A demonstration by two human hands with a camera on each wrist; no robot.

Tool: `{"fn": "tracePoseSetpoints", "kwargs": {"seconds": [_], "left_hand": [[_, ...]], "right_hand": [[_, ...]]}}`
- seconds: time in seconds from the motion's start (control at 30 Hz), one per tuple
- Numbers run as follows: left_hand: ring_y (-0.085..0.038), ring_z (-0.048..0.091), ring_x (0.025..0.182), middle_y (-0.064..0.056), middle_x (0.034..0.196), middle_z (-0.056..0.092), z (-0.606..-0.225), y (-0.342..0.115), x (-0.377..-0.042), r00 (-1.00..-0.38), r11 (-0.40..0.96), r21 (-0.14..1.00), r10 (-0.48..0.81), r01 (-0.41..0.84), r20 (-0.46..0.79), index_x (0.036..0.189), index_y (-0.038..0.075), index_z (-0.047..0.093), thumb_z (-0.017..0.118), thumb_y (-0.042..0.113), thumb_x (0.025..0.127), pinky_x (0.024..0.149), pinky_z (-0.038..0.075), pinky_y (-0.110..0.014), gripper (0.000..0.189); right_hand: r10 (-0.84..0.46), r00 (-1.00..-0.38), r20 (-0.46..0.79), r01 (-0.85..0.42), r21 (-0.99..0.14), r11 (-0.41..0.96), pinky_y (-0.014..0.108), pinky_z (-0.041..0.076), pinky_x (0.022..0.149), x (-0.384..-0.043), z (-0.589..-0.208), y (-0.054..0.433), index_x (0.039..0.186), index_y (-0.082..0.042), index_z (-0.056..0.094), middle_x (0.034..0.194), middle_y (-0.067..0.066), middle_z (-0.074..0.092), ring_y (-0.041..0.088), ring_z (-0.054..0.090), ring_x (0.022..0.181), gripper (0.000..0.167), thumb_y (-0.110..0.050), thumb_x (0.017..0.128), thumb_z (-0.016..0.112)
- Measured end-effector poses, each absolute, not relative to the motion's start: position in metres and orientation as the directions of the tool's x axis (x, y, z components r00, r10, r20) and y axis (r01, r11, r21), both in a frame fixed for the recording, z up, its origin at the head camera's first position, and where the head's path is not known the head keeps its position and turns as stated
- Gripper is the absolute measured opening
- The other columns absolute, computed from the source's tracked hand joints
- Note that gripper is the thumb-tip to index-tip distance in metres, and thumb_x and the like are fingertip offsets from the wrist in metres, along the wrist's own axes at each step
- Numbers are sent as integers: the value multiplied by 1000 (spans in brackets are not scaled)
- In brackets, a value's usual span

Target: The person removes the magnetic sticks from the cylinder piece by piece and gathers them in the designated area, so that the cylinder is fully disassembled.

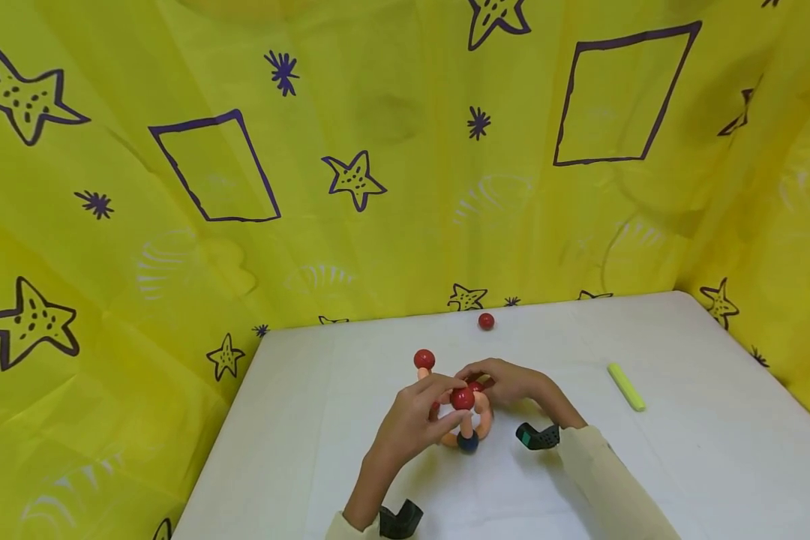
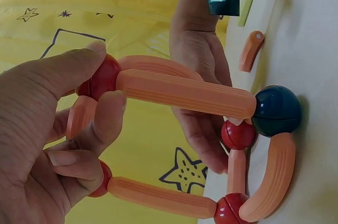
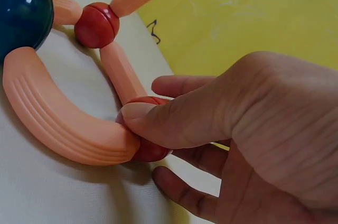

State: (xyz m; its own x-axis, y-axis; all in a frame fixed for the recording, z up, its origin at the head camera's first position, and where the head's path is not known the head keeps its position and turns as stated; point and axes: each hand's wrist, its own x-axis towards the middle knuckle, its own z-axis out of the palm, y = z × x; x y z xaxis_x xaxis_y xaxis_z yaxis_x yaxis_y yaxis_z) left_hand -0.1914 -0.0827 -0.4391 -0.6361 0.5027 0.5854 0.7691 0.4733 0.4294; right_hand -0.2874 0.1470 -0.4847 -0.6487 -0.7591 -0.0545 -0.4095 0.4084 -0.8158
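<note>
A frame of orange rods joined by red and blue balls stands on the white table (image 1: 331, 397). My left hand (image 1: 408, 424) pinches an upper red ball (image 2: 105, 76) between thumb and finger. From that ball a straight orange rod (image 2: 185, 93) runs to the dark blue ball (image 1: 468, 440) at the base. At the base's far right, my right hand (image 1: 509, 381) grips another red ball (image 3: 150, 150), thumb across its top. A curved orange rod (image 3: 66, 115) links this ball with the blue one. One red ball (image 1: 424, 359) tops a rod behind my left hand.
A loose red ball (image 1: 486, 321) lies near the table's back edge. On the right rests a yellow-green stick (image 1: 626, 386). The left wrist view also has a loose orange piece (image 2: 251, 50) beyond the frame. Yellow patterned cloth (image 1: 405, 247) hangs behind and beside the table.
</note>
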Motion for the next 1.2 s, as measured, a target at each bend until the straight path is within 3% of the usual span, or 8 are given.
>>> {"fn": "tracePoseSetpoints", "kwargs": {"seconds": [0.1,0.23,0.37,0.47,0.6,0.7,0.93,1.2], "left_hand": [[-9,54,66,-1,105,70,-439,-82,-192,-631,468,428,503,773,591,112,12,67,79,20,83,59,40,-5,32],[-6,51,63,0,105,70,-440,-81,-192,-619,455,424,507,783,601,111,12,67,79,20,82,59,39,-5,32],[-3,46,61,1,104,70,-440,-81,-192,-615,454,419,506,786,605,111,12,67,79,22,83,58,38,-4,32],[-1,45,62,1,104,70,-438,-81,-191,-620,457,424,504,782,601,111,13,67,79,23,82,58,37,-5,33],[-1,44,62,1,103,69,-436,-82,-191,-637,462,440,506,770,582,113,12,67,79,25,82,57,38,-6,35],[-3,45,61,1,102,69,-436,-84,-191,-645,468,447,501,762,577,114,12,67,79,25,82,57,38,-7,37],[-8,52,65,-1,102,70,-437,-85,-193,-650,461,460,490,759,581,114,11,66,80,25,81,58,41,-7,39],[-1,44,60,0,98,68,-440,-84,-192,-665,448,491,488,747,566,114,11,65,81,21,79,54,38,-7,39]], "right_hand": [[-763,-646,-22,-427,-818,385,48,51,97,-287,-484,149,128,-5,61,127,14,64,34,59,118,38,2,90,62],[-717,-694,69,-453,-816,359,43,53,94,-282,-480,155,125,4,59,124,21,64,38,60,115,31,-7,95,59],[-613,-773,163,-423,-853,306,37,54,93,-275,-470,159,120,7,60,117,26,64,35,63,107,28,-12,100,54],[-572,-796,198,-387,-894,228,34,55,89,-267,-461,162,117,3,62,111,24,66,24,66,102,26,-15,101,53],[-620,-751,228,-359,-929,93,29,55,88,-255,-453,167,116,1,62,110,19,67,17,66,101,21,-10,99,54],[-672,-699,245,-359,-933,34,29,54,89,-247,-451,168,116,0,62,110,15,67,21,65,103,22,-5,95,59],[-713,-656,248,-438,-894,92,34,53,84,-237,-452,162,114,-9,65,107,6,70,16,63,98,23,-7,91,66],[-730,-645,226,-420,-903,92,30,54,84,-234,-458,163,115,-7,65,108,5,70,10,64,96,21,-8,94,63]]}}
